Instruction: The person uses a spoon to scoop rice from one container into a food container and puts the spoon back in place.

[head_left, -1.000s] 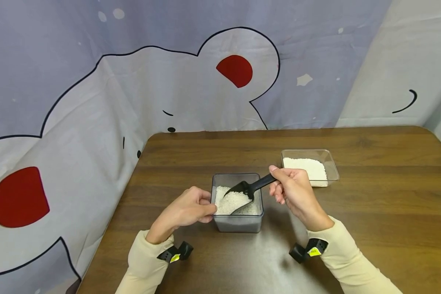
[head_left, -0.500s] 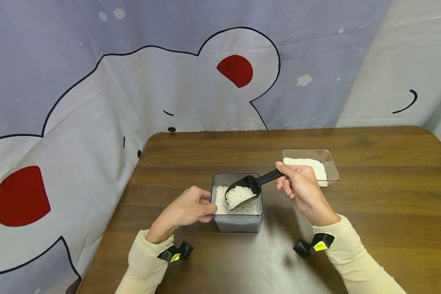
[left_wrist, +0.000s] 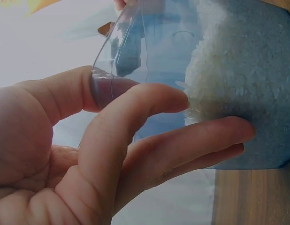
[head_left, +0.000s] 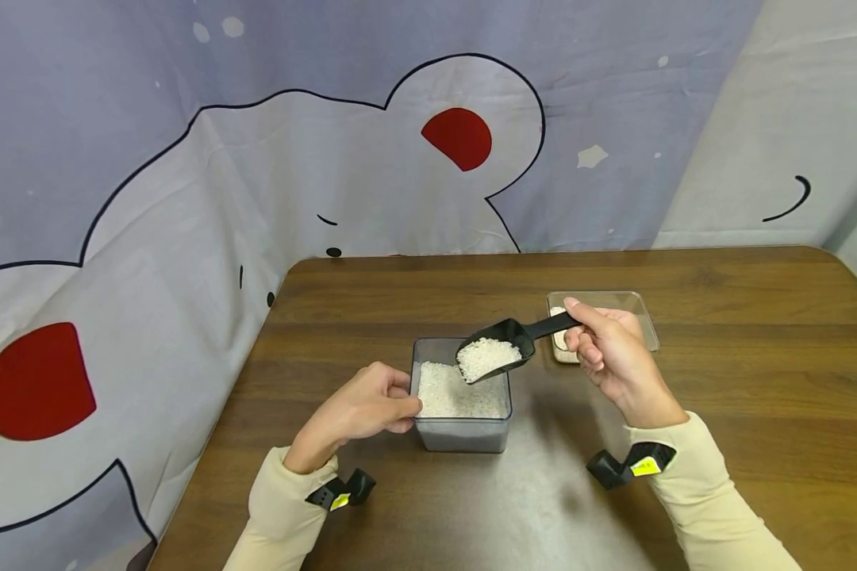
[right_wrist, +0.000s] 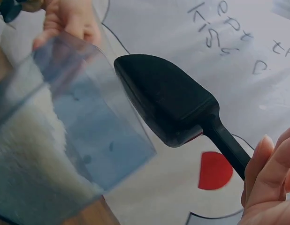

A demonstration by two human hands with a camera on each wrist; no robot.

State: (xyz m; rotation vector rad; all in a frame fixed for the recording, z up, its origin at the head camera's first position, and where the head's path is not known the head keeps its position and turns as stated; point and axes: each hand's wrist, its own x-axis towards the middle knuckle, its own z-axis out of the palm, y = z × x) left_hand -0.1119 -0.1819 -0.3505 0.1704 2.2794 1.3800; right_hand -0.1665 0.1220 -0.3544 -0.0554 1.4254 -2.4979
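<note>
The right hand is gripping the handle of a black scoop, fingers curled round it. The scoop is carrying white rice and hovering above the far right corner of the square clear tub, which is sitting mid-table and holding more rice. The left hand is grasping the tub's left wall, thumb inside the rim. A shallow clear tray is lying behind the right hand. Handwriting on the backdrop is partly showing in the right wrist view; "Kiss" seems legible, the rest is unclear.
</note>
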